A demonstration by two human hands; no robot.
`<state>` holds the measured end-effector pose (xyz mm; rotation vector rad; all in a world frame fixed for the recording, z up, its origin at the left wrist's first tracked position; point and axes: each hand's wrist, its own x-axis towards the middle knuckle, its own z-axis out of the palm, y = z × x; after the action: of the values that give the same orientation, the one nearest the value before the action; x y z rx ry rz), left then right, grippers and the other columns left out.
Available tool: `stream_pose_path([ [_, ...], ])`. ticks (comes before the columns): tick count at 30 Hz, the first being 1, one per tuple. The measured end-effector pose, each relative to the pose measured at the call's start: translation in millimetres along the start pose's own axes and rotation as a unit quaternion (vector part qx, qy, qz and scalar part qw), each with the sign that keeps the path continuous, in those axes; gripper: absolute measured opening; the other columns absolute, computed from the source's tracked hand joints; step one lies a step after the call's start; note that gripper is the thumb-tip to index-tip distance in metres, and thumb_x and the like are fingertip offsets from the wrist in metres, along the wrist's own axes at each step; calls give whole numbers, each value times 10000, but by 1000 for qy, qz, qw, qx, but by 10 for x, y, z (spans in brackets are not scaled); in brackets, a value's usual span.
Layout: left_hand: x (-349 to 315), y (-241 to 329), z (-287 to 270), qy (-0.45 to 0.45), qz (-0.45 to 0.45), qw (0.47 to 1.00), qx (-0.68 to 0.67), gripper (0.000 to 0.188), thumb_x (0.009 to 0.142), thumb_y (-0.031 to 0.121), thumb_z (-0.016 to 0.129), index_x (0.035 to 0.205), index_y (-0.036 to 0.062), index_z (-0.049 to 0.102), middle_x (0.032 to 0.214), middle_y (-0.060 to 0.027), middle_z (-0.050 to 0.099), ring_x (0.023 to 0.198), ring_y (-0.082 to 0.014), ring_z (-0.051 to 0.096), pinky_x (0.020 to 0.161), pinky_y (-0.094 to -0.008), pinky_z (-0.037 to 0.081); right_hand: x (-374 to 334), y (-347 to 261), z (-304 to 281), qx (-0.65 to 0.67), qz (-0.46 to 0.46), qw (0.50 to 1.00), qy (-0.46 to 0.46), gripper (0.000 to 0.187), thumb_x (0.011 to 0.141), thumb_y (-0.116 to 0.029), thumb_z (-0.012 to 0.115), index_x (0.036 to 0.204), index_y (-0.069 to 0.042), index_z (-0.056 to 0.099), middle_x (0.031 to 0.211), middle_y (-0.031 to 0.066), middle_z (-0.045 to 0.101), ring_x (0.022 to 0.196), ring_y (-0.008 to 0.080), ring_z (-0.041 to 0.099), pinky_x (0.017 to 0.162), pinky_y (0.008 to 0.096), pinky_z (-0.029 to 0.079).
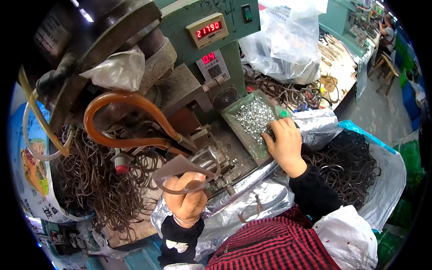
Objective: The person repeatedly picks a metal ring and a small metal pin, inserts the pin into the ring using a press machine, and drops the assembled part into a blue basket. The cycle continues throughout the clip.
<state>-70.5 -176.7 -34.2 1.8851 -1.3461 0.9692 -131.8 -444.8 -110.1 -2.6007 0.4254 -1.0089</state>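
Note:
My left hand (186, 198) is closed on a brown translucent strap (173, 170), bent into a loop and raised in front of the machine's metal fixture (210, 157). Small silvery metal pieces (255, 116) are heaped in a green tray (243, 140) to the right of the fixture. Over the tray's right edge, my right hand (286, 145) reaches in with curled fingers. Its thumb and forefinger are at the side of the heap with a small gap between them. A round green button (283, 114) sits just beyond its fingers.
A green press (180, 54) with red-lit displays stands ahead. An orange-brown hose (92, 114) loops at its left. Brown straps (99, 175) pile up at left; dark straps (344, 166) fill a white bag at right. Farther back, a clear plastic bag (281, 45) stands near a person (386, 31).

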Motion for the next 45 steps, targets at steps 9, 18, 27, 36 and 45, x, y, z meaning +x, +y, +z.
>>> stream_pose_path([
  [9,51,-7,-16,-18,-8,1000,-10,272,777,-132,593,975,47,643,893,-129,704,758,-298,670,675,-381,532,350,74,148,43,-6,998,43,125,788,-150,728,895,-112,677,929,76,634,1007,300,587,735,427,482],
  [18,73,100,-65,2,-59,996,-60,297,762,-136,648,1003,38,659,1014,-159,709,817,-290,683,705,-354,543,648,-21,556,-55,-223,969,-91,250,723,-52,647,971,-79,660,1265,147,592,1278,318,498,830,427,512],
  [27,-573,113,-1128,58,-312,888,333,186,890,-51,617,1049,-3,702,1068,-121,676,984,-270,607,886,-355,469,99,172,116,558,282,777,66,241,1004,-103,549,1177,14,670,1005,39,675,878,115,615,809,255,481],
  [36,-992,-1331,-330,-257,-540,727,336,333,846,338,722,899,10,733,983,-215,703,889,-407,676,762,-460,545,299,-363,395,510,167,843,-29,145,951,-14,602,1084,3,654,966,42,690,874,116,643,801,239,486],
  [45,-1318,-1099,-579,31,-591,805,-39,193,908,155,700,1056,32,686,759,-28,643,629,-117,553,570,-268,419,-311,115,-273,222,89,970,52,124,868,49,631,979,22,678,969,108,684,902,244,642,843,323,481],
])
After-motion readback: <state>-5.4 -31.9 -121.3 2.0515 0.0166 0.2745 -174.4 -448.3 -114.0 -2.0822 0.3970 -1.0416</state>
